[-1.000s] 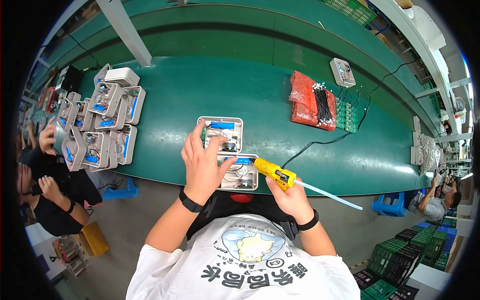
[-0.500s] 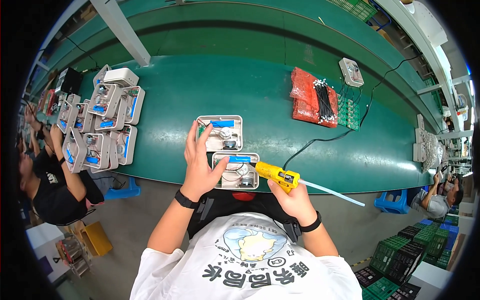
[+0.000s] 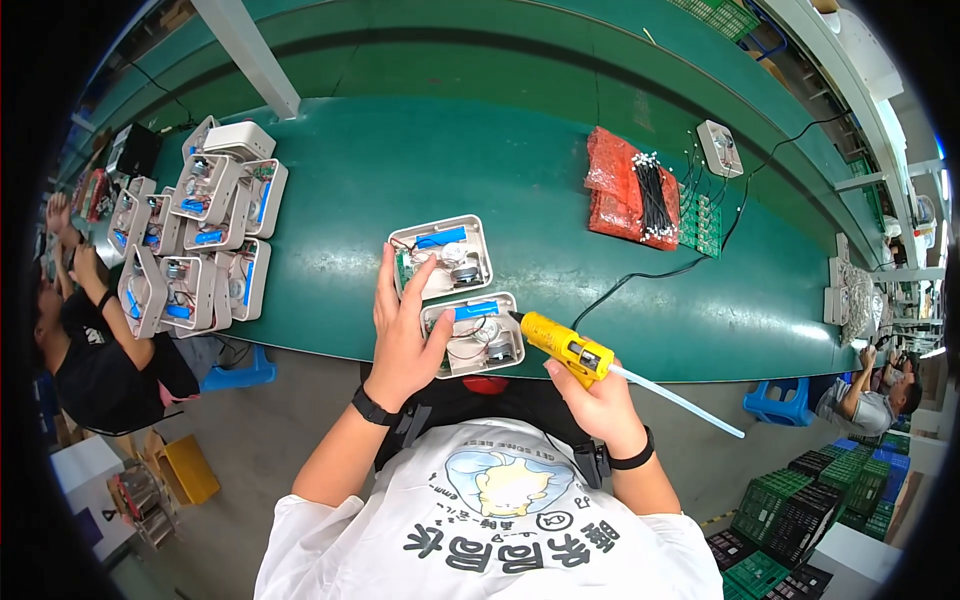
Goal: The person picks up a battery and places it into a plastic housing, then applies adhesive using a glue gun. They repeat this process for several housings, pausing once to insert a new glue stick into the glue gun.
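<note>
Two white open plastic housings lie one behind the other before me. The far housing and the near housing each hold a blue battery, thin wires and a dark round part. My left hand spreads over their left sides, its fingers apart. Its fingertips are at the far housing, while the thumb reaches over the near one. My right hand grips a yellow hot glue gun with a pale glue stick out its back. The gun's dark nozzle is by the near housing's right wall, close to the battery's end.
Similar housings are stacked at the left. Red bubble wrap, black wires, green circuit boards and another housing lie at the far right. A black cable crosses the green table. Other people sit either side.
Both housings have turned slightly counterclockwise under my left hand. The glue gun's nozzle has shifted from over the battery's end to the near housing's right wall. The whole view has shifted a little.
</note>
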Available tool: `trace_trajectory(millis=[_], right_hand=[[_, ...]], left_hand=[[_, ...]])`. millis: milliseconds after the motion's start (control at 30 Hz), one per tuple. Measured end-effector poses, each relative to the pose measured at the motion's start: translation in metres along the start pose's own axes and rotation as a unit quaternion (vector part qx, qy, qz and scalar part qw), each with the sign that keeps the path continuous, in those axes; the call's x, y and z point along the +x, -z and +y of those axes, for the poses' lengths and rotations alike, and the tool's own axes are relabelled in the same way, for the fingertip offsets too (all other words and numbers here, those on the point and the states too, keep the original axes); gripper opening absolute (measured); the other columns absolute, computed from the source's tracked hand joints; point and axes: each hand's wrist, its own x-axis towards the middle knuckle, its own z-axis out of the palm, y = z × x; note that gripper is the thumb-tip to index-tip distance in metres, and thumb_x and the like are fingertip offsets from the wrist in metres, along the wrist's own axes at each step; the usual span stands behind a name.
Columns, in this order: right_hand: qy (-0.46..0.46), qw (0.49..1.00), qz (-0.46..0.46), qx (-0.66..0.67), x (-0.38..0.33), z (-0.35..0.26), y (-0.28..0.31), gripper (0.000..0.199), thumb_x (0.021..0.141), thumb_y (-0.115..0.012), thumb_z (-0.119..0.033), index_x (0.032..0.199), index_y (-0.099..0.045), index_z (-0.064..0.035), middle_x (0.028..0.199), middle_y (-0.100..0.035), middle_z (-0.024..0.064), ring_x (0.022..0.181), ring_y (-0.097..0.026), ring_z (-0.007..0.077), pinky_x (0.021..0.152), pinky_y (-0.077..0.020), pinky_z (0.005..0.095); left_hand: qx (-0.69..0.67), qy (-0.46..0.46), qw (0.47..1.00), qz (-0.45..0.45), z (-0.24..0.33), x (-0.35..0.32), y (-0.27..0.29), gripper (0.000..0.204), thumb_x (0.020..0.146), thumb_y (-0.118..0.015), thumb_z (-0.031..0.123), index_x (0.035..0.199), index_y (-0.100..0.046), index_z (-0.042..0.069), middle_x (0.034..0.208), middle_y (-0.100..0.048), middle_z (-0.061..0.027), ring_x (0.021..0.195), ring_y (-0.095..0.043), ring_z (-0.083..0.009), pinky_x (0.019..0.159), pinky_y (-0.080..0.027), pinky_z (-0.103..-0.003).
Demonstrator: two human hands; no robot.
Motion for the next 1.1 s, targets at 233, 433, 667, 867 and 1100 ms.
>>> trace_trajectory(millis=[233, 433, 667, 867, 1100], right_hand=[[-0.027, 0.993, -0.043, 0.103, 0.008, 0.004, 0.000, 0.036, 0.111, -0.070, -0.017, 0.143, -0.067, -0.0004, 0.110, -0.080, 0.0070, 0.077, -0.068, 0.0095, 0.067, -0.0559, 0.0254], [-0.106, 0.969, -0.074, 0.211, 0.013, -0.003, -0.001, 0.038, 0.113, -0.066, -0.020, 0.147, -0.067, -0.0024, 0.115, -0.081, 0.0050, 0.070, -0.064, 0.0064, 0.065, -0.0547, 0.0236], [-0.101, 0.972, -0.098, 0.187, 0.019, -0.015, -0.004, 0.039, 0.114, -0.064, -0.020, 0.148, -0.065, 0.0003, 0.113, -0.082, 0.0100, 0.070, -0.066, 0.0088, 0.063, -0.0550, 0.0245], [-0.130, 0.976, -0.134, 0.110, 0.029, -0.033, -0.019, 0.037, 0.114, -0.065, -0.023, 0.142, -0.068, 0.0009, 0.102, -0.082, 0.0086, 0.065, -0.064, 0.0086, 0.058, -0.0535, 0.0247], [-0.119, 0.983, -0.131, 0.039, 0.036, -0.036, -0.036, 0.028, 0.113, -0.068, -0.023, 0.127, -0.073, -0.0001, 0.081, -0.074, 0.0015, 0.061, -0.062, 0.0068, 0.055, -0.0520, 0.0251]], left_hand=[[-0.013, -0.012, 0.992, 0.128, -0.003, -0.038, -0.005, 0.061, 0.092, -0.087, 0.023, 0.146, -0.063, 0.009, 0.155, -0.049, -0.0231, 0.143, -0.050, -0.0441, 0.119, -0.042, -0.052], [-0.022, -0.060, 0.998, 0.022, 0.015, -0.038, 0.008, 0.063, 0.078, -0.100, 0.032, 0.129, -0.070, 0.011, 0.136, -0.055, -0.0143, 0.125, -0.056, -0.0369, 0.101, -0.051, -0.048], [0.026, -0.090, 0.996, -0.003, 0.004, -0.033, 0.009, 0.071, 0.066, -0.106, 0.037, 0.127, -0.075, 0.015, 0.138, -0.054, -0.0132, 0.121, -0.058, -0.0328, 0.084, -0.055, -0.040], [-0.005, -0.104, 0.995, -0.007, -0.009, -0.030, 0.010, 0.067, 0.068, -0.106, 0.035, 0.125, -0.077, 0.015, 0.139, -0.053, -0.0136, 0.120, -0.063, -0.0309, 0.089, -0.059, -0.040], [-0.037, -0.109, 0.993, 0.006, -0.014, -0.029, 0.008, 0.066, 0.068, -0.106, 0.033, 0.124, -0.077, 0.012, 0.142, -0.055, -0.0138, 0.117, -0.067, -0.0303, 0.092, -0.061, -0.040]])
